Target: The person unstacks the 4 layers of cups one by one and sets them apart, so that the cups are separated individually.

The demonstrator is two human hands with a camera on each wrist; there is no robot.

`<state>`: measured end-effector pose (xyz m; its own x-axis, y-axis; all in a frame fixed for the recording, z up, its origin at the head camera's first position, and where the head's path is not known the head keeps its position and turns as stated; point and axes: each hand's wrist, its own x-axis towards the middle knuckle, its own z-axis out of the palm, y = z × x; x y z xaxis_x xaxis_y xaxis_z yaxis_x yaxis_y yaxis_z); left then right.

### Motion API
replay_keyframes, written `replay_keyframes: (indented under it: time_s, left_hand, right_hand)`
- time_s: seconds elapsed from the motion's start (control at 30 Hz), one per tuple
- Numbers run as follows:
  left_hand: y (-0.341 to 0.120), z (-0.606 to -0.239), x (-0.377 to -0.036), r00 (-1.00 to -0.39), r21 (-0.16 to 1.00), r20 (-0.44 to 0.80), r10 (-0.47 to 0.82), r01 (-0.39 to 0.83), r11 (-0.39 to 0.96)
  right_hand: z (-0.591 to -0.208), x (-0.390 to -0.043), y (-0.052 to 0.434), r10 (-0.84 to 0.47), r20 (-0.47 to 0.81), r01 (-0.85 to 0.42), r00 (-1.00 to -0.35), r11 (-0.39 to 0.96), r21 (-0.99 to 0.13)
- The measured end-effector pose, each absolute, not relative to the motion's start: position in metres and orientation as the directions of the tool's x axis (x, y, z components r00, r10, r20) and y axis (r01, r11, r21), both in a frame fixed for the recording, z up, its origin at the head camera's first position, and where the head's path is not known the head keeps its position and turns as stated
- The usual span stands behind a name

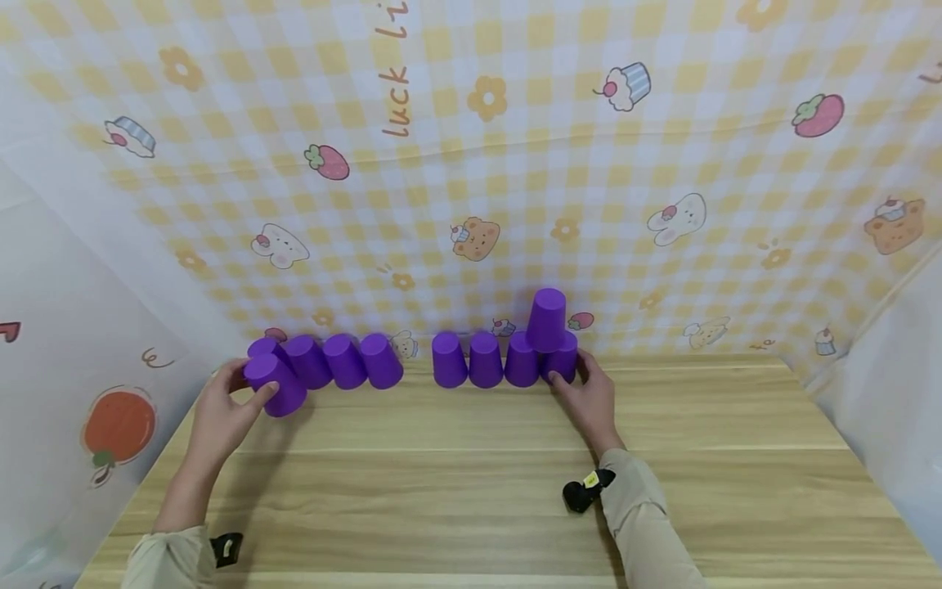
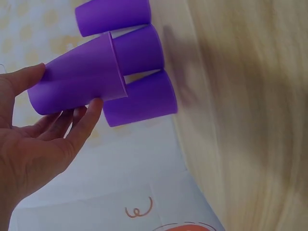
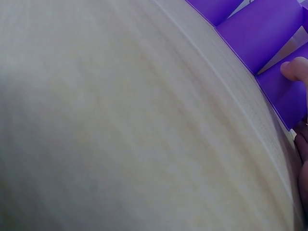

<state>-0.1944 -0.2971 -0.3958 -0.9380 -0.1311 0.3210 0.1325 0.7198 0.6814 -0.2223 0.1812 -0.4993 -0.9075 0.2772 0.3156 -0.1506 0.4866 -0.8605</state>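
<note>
At the far edge of the wooden surface [image 1: 471, 458], against the checked cloth backdrop [image 1: 471, 164], two groups of upside-down purple cups stand. My left hand [image 1: 221, 417] grips one purple cup [image 1: 274, 384], lifted and tilted, with thumb and fingers [image 2: 82, 120] curled round its wall; just beside it stands the left row of cups [image 1: 346, 360]. My right hand [image 1: 589, 401] rests at the end cup [image 1: 562, 360] of the right row, fingers bent against its side; I cannot tell whether they truly clasp it. One stacked cup [image 1: 548, 319] sits atop that row, straddling two cups. I judge a nudge from my right fingers could shift the base and topple it. Every cup is mouth-down, so any contents stay hidden.
</note>
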Motion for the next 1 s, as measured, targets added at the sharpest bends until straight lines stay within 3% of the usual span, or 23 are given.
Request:
replay_keyframes:
  time_s: [0.33, 0.57, 0.9, 1.0]
  left_hand:
    - [-0.304, -0.412, -0.201, -0.92, 0.68, 0.363, -0.149, 0.152, 0.718]
    - [-0.307, -0.418, -0.204, -0.926, 0.679, 0.331, -0.184, 0.098, 0.727]
    - [-0.349, -0.476, -0.242, -0.912, 0.638, 0.336, -0.236, 0.036, 0.769]
    - [-0.332, -0.452, -0.23, -0.925, 0.672, 0.276, -0.26, -0.007, 0.741]
  right_hand:
    - [-0.5, -0.222, 0.184, 0.293, 0.306, -0.136, -0.906, 0.483, -0.865]
    - [-0.5, -0.223, 0.183, 0.292, 0.303, -0.137, -0.907, 0.476, -0.869]
    - [-0.5, -0.222, 0.181, 0.281, 0.281, -0.132, -0.917, 0.452, -0.882]
    - [-0.5, -0.222, 0.181, 0.28, 0.285, -0.135, -0.917, 0.454, -0.881]
